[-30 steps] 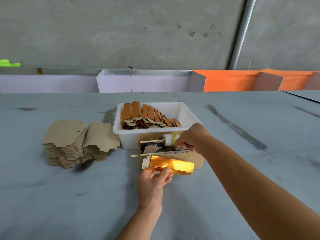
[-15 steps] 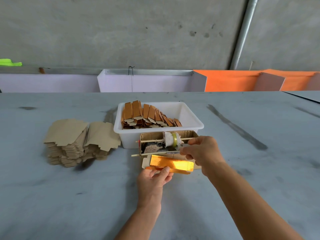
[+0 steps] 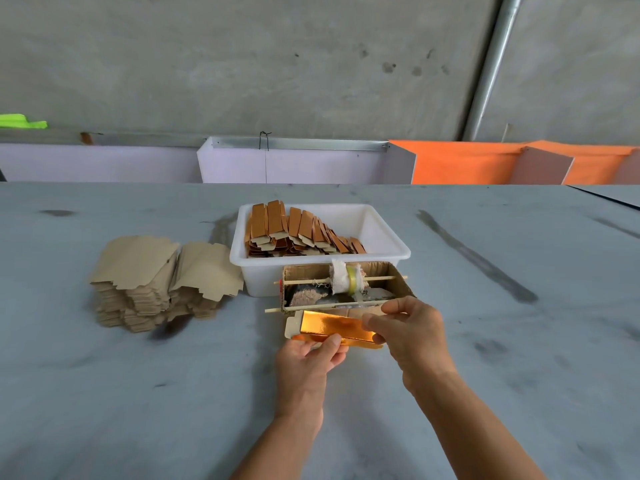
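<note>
A grey, scuffed surface (image 3: pixel 485 358) runs back to a bare concrete wall (image 3: pixel 242 64). Near its front middle, a long flat carton of shiny gold foil card (image 3: pixel 329 326) lies crosswise between two hands, with a plain cream tab at its left end. The left hand (image 3: pixel 306 356) has its grip clamped on the near edge, and the right hand (image 3: pixel 410 329) pinches the right end. Just behind is an open brown cardboard box (image 3: pixel 398 273) holding a cloth-wrapped roller (image 3: pixel 341 277), set against a white plastic tub (image 3: pixel 388 237).

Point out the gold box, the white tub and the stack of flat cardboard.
gold box (image 3: pixel 332 326), head view, shiny top face.
white tub (image 3: pixel 378 233), head view, bare inner right wall.
cardboard stack (image 3: pixel 138 258), head view, top sheet.
</note>
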`<state>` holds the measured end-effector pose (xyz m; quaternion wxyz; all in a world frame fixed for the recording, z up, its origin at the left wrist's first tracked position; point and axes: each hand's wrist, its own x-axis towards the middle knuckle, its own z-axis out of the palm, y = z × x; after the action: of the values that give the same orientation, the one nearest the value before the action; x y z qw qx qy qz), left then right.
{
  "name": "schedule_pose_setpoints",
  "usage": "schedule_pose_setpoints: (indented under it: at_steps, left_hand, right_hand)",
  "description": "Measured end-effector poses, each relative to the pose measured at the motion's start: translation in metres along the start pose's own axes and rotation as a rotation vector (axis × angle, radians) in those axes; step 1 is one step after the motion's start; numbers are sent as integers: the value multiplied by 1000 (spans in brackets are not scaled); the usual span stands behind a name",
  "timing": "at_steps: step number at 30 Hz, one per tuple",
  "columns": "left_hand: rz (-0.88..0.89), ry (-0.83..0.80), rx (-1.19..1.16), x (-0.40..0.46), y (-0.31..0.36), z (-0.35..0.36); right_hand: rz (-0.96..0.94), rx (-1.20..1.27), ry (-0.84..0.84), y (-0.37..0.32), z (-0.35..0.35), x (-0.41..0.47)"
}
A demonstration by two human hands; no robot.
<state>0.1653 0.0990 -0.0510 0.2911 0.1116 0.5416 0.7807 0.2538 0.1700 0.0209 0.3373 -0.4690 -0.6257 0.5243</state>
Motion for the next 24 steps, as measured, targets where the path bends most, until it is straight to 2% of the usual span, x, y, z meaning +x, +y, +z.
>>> schedule_pose_setpoints:
  at_steps: [24]
  left_hand:
    - [8, -16, 6, -2, 0, -1]
  right_hand:
    - [-5, 57, 21, 12, 2, -3]
